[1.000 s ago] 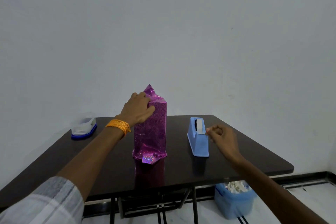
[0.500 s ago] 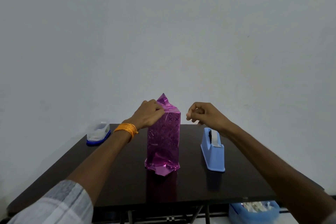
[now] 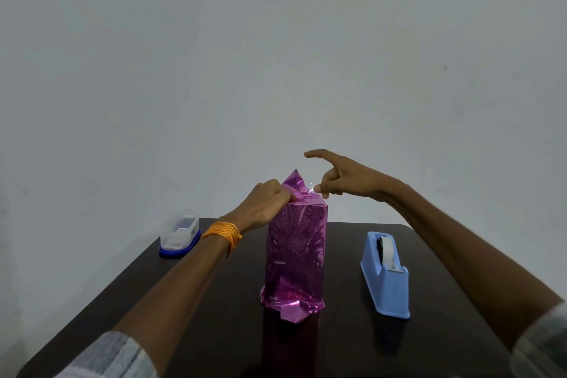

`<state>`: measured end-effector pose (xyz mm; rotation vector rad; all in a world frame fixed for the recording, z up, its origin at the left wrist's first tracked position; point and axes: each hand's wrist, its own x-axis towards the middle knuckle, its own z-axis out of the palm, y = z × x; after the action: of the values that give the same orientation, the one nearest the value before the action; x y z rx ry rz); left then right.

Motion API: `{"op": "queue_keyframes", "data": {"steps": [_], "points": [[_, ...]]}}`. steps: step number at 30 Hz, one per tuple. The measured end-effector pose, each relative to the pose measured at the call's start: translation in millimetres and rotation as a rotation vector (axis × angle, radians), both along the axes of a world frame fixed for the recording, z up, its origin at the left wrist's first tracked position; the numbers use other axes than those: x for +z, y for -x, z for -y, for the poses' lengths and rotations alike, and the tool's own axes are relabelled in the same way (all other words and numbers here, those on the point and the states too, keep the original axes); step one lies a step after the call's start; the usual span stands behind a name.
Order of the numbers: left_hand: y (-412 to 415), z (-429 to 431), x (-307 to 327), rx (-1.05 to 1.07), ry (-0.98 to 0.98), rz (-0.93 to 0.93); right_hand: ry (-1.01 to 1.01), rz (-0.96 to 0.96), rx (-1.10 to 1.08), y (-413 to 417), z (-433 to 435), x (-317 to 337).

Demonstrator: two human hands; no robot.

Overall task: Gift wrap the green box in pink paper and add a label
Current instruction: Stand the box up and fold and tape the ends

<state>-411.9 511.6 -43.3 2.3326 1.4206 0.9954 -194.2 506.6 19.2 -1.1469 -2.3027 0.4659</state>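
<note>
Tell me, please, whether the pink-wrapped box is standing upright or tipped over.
Upright: the wrapped box stands on its end on the table, while the left hand grips its folded top paper.

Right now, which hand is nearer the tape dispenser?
Right. The right hand is at the top right corner of the wrapped box, up and left of the tape dispenser; the left hand pinches the top's left side, farther away.
</note>
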Motion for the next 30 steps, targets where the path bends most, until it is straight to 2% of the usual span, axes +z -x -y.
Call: {"op": "queue_keyframes", "data": {"steps": [3, 9, 15, 24, 30], "points": [[-1, -3, -2, 0.0, 0.007, 0.067, 0.077, 0.054, 0.006, 8, -11, 7], [0, -9, -4, -0.001, 0.016, 0.07, 0.163, 0.196, -0.039, 19, -30, 12], [-1, -7, -2, 0.004, 0.026, 0.094, 0.197, 0.217, -0.055, 24, -38, 11], [2, -7, -4, 0.006, -0.063, -0.066, 0.197, 0.32, -0.085, 33, -43, 6], [2, -6, -3, -0.01, 0.021, 0.116, 0.087, 0.423, -0.196, 28, -45, 11]]}}
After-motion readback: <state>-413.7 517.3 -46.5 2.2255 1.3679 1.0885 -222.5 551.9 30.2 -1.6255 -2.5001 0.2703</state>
